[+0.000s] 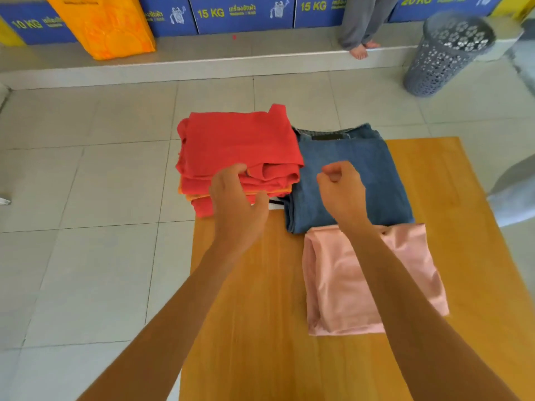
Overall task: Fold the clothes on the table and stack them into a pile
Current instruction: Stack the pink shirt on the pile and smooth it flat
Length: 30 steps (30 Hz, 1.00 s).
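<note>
Two bare forearms reach forward over a wooden surface (pixel 246 328). Nearest the viewer, right of centre, lies a folded pink garment (pixel 341 285); the right forearm crosses above it. Just beyond, with edges meeting, lies a folded pair of jeans (pixel 376 180), waistband at the far end. The right hand (pixel 341 189) hovers over the jeans, fingers curled into a loose fist that holds nothing visible. The left hand (pixel 234 198) is at the near edge of a red pile (pixel 237 140), fingers bent over the upper layers and thumb spread toward the lower ones; whether it pinches the cloth cannot be told. The pile consists of several folded red pieces with thin orange edges showing between layers, and it sits at the far left corner of the surface, overhanging that corner. It lies just beside the jeans, its top piece overlapping their left edge. A small white item (pixel 275 204) shows between pile and jeans.

Beyond the surface: pale tiled floor (pixel 86 183), a grey perforated basket (pixel 445 53) at far right, an orange bag (pixel 107 24) at far left, blue boxes (pixel 240 13) marked "15 KG" along the back, and a second person's bare feet (pixel 362 49) on a low step.
</note>
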Motion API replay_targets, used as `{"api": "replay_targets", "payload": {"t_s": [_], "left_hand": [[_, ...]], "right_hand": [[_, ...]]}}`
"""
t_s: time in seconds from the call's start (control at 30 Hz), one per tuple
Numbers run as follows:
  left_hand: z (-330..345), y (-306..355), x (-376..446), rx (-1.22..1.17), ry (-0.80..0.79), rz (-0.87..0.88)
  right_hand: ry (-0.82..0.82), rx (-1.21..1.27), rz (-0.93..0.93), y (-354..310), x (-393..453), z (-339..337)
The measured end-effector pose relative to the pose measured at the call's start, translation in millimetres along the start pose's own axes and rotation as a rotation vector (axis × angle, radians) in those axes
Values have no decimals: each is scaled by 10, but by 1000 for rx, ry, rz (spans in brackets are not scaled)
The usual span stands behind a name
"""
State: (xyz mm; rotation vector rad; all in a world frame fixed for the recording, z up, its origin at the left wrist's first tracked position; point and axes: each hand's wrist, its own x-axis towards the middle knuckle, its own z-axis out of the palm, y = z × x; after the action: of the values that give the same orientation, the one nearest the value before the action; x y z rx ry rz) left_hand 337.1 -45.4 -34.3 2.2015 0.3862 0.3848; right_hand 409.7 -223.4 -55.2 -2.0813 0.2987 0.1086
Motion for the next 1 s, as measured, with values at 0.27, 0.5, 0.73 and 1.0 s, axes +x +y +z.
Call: {"api": "replay_targets", "payload": {"t_s": [0.27, 0.5, 0.73, 1.0], "left_hand": [[958, -124, -1028, 268, -818, -260], [1191, -27, -1259, 295, -663, -317], [923, -48, -1405, 89, -764, -447], [424, -89, -1487, -246, -604, -477]], "right_hand": [[249, -295, 1, 1111, -574, -950], [150, -403, 562, 1606, -779, -1406], [-45, -249, 586, 1547, -1175, -1317], [-42, 72, 403, 1087, -1662, -967]]}}
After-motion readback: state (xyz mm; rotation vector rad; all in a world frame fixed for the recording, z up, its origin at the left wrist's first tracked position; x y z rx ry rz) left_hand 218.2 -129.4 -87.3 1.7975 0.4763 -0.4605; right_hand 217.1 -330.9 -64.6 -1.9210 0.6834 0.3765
